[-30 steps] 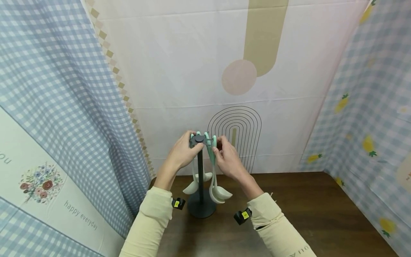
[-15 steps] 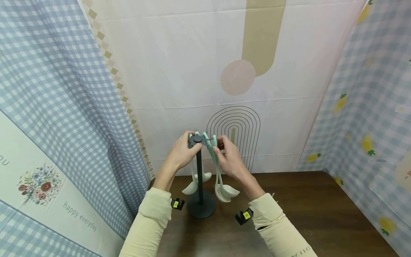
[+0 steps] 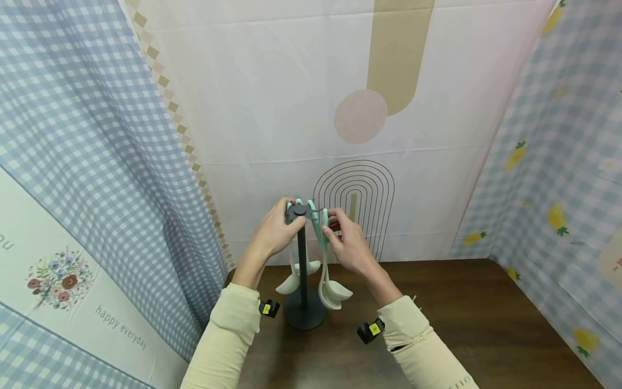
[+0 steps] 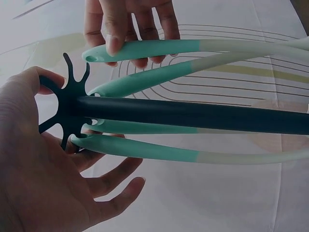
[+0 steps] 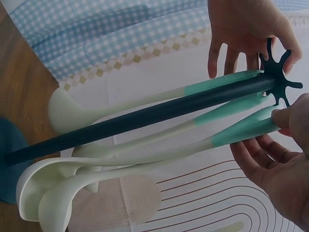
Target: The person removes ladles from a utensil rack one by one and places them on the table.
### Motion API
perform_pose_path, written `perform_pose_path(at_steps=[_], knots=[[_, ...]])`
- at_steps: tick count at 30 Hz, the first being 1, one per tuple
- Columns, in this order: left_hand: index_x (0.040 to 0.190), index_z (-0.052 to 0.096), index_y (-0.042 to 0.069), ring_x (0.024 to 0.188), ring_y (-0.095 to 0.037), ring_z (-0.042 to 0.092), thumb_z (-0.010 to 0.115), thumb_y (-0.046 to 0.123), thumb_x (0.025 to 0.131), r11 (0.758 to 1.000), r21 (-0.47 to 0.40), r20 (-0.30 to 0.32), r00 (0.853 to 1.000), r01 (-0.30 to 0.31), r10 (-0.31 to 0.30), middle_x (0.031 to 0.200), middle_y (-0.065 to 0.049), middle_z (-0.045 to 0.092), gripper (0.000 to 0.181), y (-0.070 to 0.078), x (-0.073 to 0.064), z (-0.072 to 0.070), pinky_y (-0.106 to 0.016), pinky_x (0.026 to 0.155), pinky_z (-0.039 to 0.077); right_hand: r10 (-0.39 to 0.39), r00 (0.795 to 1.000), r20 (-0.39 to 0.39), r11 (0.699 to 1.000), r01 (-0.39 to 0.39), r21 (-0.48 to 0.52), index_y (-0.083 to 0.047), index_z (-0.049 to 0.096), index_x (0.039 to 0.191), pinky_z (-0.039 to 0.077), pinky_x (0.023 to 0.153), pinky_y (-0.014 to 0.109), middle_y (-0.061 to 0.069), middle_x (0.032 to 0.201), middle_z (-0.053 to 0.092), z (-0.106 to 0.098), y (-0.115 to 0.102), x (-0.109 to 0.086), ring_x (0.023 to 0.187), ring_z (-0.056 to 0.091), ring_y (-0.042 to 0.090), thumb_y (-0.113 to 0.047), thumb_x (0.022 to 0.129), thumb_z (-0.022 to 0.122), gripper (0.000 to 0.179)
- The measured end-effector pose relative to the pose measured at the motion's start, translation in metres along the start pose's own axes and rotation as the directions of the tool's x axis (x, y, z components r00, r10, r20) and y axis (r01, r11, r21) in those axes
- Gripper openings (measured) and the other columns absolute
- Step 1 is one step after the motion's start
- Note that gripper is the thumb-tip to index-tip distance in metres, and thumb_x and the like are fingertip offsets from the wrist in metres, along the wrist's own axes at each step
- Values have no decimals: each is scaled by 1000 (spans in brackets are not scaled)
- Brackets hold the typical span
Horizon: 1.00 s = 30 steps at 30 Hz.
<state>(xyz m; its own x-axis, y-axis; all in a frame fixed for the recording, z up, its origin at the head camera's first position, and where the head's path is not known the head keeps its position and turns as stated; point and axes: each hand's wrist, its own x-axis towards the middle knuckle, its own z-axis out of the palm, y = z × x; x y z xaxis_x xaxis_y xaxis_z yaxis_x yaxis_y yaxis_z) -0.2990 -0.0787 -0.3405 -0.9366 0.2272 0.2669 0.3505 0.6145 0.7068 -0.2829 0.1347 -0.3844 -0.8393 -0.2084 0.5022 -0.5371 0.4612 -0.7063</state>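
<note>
A dark utensil stand [image 3: 303,265] stands upright on the table. My left hand [image 3: 278,229] grips its hooked top [image 4: 70,99], with thumb and fingers around the hooks. My right hand [image 3: 349,242] pinches the mint handle end of a ladle [image 4: 164,47], close to a hook tip; whether its hole is over the hook I cannot tell. Another ladle [image 4: 145,79] hangs from the hooks beside it, and their pale bowls overlap below. On the stand's far and left sides hang two more utensils, one a ladle [image 5: 65,111] with a mint grip [image 4: 140,147].
The brown wooden table [image 3: 437,319] spreads around the round stand base [image 3: 304,319]. Behind it hangs a pale patterned cloth [image 3: 272,108]. Blue checked cloths border the left [image 3: 121,135] and right [image 3: 549,178] sides.
The right-hand ladle bowls swung right, then came back left toward the pole. The pinched handle end is slightly lower now. My left hand stays on the stand top.
</note>
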Motion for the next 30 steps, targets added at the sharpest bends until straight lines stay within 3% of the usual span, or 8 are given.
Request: perform_pose_path(at_steps=[30], knots=[[154,45,14,120,-33,60,54,47,98,1000,2,-4,1000,-4,4,148,-13,55,65,-2,1,0,-53,98,49,22,1000,13,994,-23,107,-12,57,131,61,77,35,9,110,67,5,19,-19,96,72,23,-16,108,62,24]])
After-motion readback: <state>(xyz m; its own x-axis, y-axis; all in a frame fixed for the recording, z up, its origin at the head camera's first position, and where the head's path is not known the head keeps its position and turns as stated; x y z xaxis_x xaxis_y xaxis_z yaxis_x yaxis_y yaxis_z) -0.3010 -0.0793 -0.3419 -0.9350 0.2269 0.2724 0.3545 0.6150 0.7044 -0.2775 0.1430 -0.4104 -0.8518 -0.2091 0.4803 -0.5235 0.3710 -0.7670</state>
